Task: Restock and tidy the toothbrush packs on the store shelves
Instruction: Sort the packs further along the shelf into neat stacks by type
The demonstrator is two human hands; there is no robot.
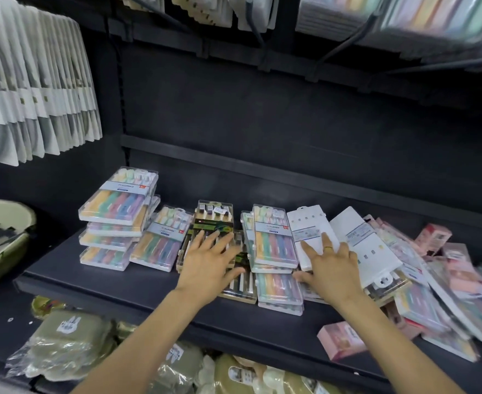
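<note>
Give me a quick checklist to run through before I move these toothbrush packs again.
1. Left hand free to grip: ok, fingers spread flat on the dark pack.
2. Right hand free: ok, open on the face-down white pack.
3. Pastel stack at left squared up: ok.
4. Heap at right tidy: not ok, packs overlap askew.
5. Pink box safely on the shelf: not ok, at the front edge.

Pastel rainbow toothbrush packs [119,198], black shelf [126,282], pink boxes [340,339]
</note>
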